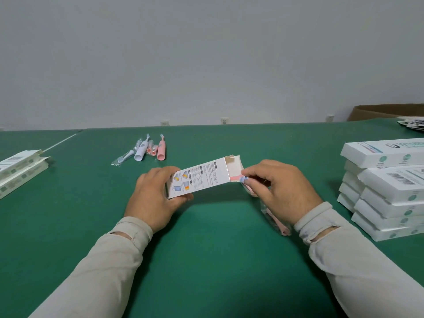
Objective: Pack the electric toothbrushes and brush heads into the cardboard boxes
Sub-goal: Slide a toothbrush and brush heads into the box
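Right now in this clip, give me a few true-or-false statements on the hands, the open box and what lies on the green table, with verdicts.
1. The left hand grips the closed end of the white printed cardboard box. True.
2. The right hand is empty. False: it pinches a pink brush head in a clear wrapper at the box's open end.
3. The stack of closed white boxes sits on the person's left. False: it is on the right.
4. A pink toothbrush handle and a white toothbrush handle lie on the green table beyond the hands. True.
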`<state>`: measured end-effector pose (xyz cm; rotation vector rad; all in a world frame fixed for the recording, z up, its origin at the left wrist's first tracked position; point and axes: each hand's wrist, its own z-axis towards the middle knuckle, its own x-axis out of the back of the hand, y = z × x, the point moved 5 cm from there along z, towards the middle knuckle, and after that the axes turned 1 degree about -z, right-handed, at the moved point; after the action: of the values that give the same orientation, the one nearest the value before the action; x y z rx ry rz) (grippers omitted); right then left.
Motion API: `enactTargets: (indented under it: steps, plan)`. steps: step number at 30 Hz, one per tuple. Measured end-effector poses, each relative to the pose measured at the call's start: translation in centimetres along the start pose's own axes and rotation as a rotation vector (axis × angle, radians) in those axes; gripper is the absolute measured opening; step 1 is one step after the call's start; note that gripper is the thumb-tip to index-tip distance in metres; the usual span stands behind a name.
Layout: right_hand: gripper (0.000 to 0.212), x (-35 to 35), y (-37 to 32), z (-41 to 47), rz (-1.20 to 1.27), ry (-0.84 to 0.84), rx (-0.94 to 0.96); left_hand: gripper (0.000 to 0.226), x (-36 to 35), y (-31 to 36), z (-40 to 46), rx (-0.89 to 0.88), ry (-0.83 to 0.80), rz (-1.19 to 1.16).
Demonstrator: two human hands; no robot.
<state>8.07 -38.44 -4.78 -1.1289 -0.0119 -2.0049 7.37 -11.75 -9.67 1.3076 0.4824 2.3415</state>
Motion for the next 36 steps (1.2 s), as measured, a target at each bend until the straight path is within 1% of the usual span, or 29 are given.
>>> enactTargets:
  steps: [5, 8, 11, 14, 16, 19, 22, 24, 27, 28, 29, 33, 35, 36]
  plan:
    - [0.015, 0.3, -0.1, -0.1, 0.024, 0.030, 0.032, 0.050, -0.1, 0.1, 0.1, -0.017, -0.016, 0.004]
    - [0.016, -0.3, -0.3, 0.0, 0.070, -0.027, 0.059, 0.050, 0.1, 0.2, -0.1, -0.027, -0.011, -0.004]
    - [0.013, -1.3, 0.4, -0.1, 0.202, -0.142, -0.053, 0.050, 0.2, 0.4, -0.3, -0.040, -0.007, 0.001]
    - [0.010, -1.6, 1.3, -0.2, 0.280, -0.174, -0.167, 0.051, 0.1, 0.7, -0.3, -0.062, -0.015, 0.007]
    - [0.008, -1.5, 1.0, -0.2, 0.286, -0.159, -0.149, 0.051, 0.1, 0.9, -0.3, -0.066, -0.008, -0.001]
    - [0.012, -2.0, -0.2, -0.2, 0.272, -0.178, -0.063, 0.050, 0.0, 1.1, -0.5, -0.083, -0.010, -0.017]
    - [0.013, -2.5, -0.2, -0.2, 0.291, -0.194, -0.085, 0.049, 0.1, 1.0, -0.6, -0.086, -0.006, -0.019]
    - [0.014, -2.3, 0.1, -0.3, 0.355, -0.126, -0.146, 0.050, 0.1, 1.0, -0.5, -0.077, -0.021, -0.020]
    - [0.013, -1.5, 0.5, -0.2, 0.434, 0.083, -0.232, 0.052, 0.1, 0.9, -0.3, -0.055, -0.016, -0.028]
    - [0.012, -1.4, 0.5, -0.2, 0.461, 0.118, -0.251, 0.052, 0.2, 0.9, -0.4, -0.056, -0.009, -0.032]
    - [0.011, -1.5, 0.6, -0.3, 0.483, 0.114, -0.265, 0.052, 0.2, 0.9, -0.4, -0.058, -0.005, -0.038]
    - [0.027, -2.3, 0.6, -0.5, 0.523, -0.073, -0.273, 0.051, 0.2, 0.7, -0.4, -0.045, -0.007, -0.113]
    - [0.035, -2.4, 0.6, -0.5, 0.570, -0.101, -0.278, 0.050, 0.0, 0.8, -0.4, -0.056, -0.021, -0.167]
    - [0.042, -2.4, 0.6, -0.4, 0.606, -0.106, -0.281, 0.050, 0.0, 0.9, -0.4, -0.062, -0.023, -0.194]
